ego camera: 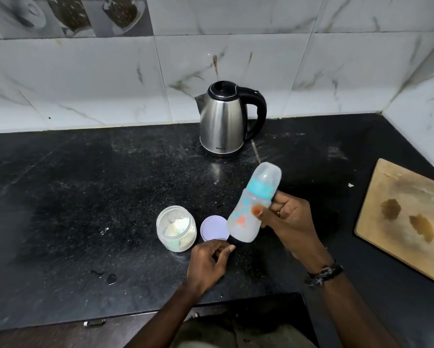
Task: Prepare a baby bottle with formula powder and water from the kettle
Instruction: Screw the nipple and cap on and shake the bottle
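Note:
My right hand [290,222] grips a frosted baby bottle [246,219] around its middle and holds it tilted above the black counter [85,197]. The bottle has a teal collar and a clear cap on top. My left hand [208,262] hovers just below the bottle's base with fingers loosely curled and holds nothing. An open clear jar [176,228] with pale formula powder inside stands to the left of the bottle. Its lilac lid [213,228] lies flat beside it. A steel kettle [223,119] with a black handle stands at the back by the wall.
A wooden cutting board [404,217] lies at the right of the counter. Marble-look tiles cover the wall behind and to the right. Small wet spots [110,277] and powder specks mark the counter. The counter's front edge runs just below my left wrist.

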A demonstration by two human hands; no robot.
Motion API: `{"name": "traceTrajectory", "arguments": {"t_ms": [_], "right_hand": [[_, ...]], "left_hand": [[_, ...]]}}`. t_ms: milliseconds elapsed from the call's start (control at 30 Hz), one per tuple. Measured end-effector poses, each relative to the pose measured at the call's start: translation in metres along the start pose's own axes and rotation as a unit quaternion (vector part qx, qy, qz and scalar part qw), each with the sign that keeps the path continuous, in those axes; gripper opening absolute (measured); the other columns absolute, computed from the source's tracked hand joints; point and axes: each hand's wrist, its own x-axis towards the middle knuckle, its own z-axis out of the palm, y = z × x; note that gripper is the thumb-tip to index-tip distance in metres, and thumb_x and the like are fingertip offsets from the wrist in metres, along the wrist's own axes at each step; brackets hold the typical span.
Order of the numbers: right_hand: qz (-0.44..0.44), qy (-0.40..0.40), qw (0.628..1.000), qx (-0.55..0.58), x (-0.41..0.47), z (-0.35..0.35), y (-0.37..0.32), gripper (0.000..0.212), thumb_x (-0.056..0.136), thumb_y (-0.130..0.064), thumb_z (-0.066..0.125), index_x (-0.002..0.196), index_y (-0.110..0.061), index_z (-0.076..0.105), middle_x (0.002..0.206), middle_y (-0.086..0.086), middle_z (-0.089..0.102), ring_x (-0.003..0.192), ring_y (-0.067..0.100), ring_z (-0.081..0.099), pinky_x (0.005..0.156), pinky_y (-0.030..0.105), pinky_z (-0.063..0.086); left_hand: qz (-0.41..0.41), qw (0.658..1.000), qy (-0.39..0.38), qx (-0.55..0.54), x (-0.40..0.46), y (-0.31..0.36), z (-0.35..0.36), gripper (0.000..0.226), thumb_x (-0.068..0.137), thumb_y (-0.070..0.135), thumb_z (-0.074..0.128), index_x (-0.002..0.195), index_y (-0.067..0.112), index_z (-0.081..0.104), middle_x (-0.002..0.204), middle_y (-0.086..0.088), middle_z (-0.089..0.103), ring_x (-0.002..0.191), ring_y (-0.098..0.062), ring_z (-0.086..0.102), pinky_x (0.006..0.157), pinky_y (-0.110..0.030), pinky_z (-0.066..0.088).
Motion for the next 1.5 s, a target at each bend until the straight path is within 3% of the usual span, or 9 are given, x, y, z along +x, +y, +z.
{"name": "traceTrajectory", "arguments": {"t_ms": [133,267,600,700,867,1000,1167,1300,1500], "right_hand": [[0.016,0.028,0.984,0.175,0.002,0.001,-0.005,0.048,0.064,-0.056,0.083,0.093,-0.018,0.081,0.098,0.001,0.079,0.091,0.015,0.075,0.074,0.031,0.062],[-0.018,0.003,1.0,-0.008,0.002,0.005,-0.004,0.034,0.07,-0.038,0.083,0.097,-0.019,0.075,0.091,-0.001,0.08,0.083,0.012,0.076,0.066,0.021,0.059],[-0.009,-0.016,1.0,-0.003,0.001,-0.004,-0.001,0.032,0.066,-0.038,0.088,0.091,-0.02,0.08,0.093,0.004,0.08,0.085,0.017,0.076,0.07,0.027,0.061],[0.017,0.014,0.986,0.168,0.001,-0.001,-0.005,0.05,0.061,-0.054,0.085,0.093,-0.015,0.08,0.099,0.005,0.079,0.091,0.017,0.076,0.074,0.032,0.062],[-0.018,-0.013,1.0,0.004,0.0,0.001,-0.003,0.037,0.068,-0.039,0.089,0.095,-0.016,0.077,0.091,0.003,0.08,0.083,0.014,0.076,0.067,0.023,0.059],[0.026,0.01,0.981,0.191,-0.002,0.0,-0.003,0.048,0.063,-0.055,0.083,0.095,-0.019,0.081,0.101,0.003,0.078,0.095,0.016,0.075,0.076,0.032,0.062],[-0.006,0.006,1.0,0.007,-0.005,0.0,-0.001,0.04,0.065,-0.042,0.087,0.094,-0.016,0.077,0.093,0.005,0.079,0.086,0.019,0.077,0.069,0.027,0.061],[0.019,0.023,0.975,0.222,-0.004,-0.002,-0.008,0.046,0.065,-0.052,0.081,0.096,-0.019,0.081,0.103,0.002,0.078,0.097,0.016,0.074,0.082,0.036,0.062],[-0.01,0.031,0.998,0.046,-0.003,-0.001,-0.002,0.047,0.066,-0.05,0.084,0.095,-0.014,0.078,0.096,0.006,0.079,0.089,0.021,0.076,0.072,0.034,0.063]], "left_hand": [[-0.004,1.0,0.0,0.006,0.0,0.001,0.001,0.02,0.093,0.032,0.072,0.079,0.018,0.078,0.064,0.012,0.069,0.054,0.007,0.054,0.052,-0.021,0.047],[-0.002,1.0,0.0,0.002,0.001,0.001,-0.001,0.019,0.093,0.031,0.072,0.08,0.018,0.079,0.066,0.012,0.071,0.056,0.008,0.055,0.052,-0.024,0.049],[-0.007,1.0,-0.002,0.004,0.0,0.001,-0.001,0.019,0.093,0.031,0.072,0.08,0.018,0.077,0.066,0.01,0.071,0.055,0.006,0.055,0.05,-0.027,0.049],[-0.009,1.0,-0.002,0.007,-0.001,0.001,0.0,0.019,0.093,0.031,0.072,0.081,0.019,0.077,0.065,0.01,0.07,0.054,0.006,0.053,0.049,-0.028,0.048],[-0.007,1.0,-0.002,0.008,0.0,0.001,-0.001,0.02,0.093,0.032,0.072,0.08,0.018,0.077,0.064,0.009,0.07,0.054,0.005,0.054,0.049,-0.028,0.047],[-0.009,1.0,0.0,0.008,-0.001,0.003,0.0,0.02,0.093,0.032,0.072,0.08,0.018,0.077,0.064,0.01,0.069,0.053,0.007,0.052,0.05,-0.022,0.045],[-0.006,1.0,-0.001,0.011,0.0,0.002,-0.001,0.02,0.093,0.031,0.072,0.08,0.017,0.078,0.064,0.01,0.07,0.054,0.008,0.051,0.052,-0.016,0.041],[-0.008,1.0,-0.001,0.013,0.0,0.005,-0.001,0.019,0.092,0.03,0.072,0.079,0.018,0.077,0.063,0.01,0.068,0.053,0.007,0.051,0.051,-0.017,0.042],[-0.015,1.0,-0.005,-0.001,-0.001,0.005,-0.001,0.019,0.093,0.031,0.071,0.078,0.02,0.076,0.062,0.009,0.068,0.051,-0.001,0.055,0.049,-0.028,0.048]]}}
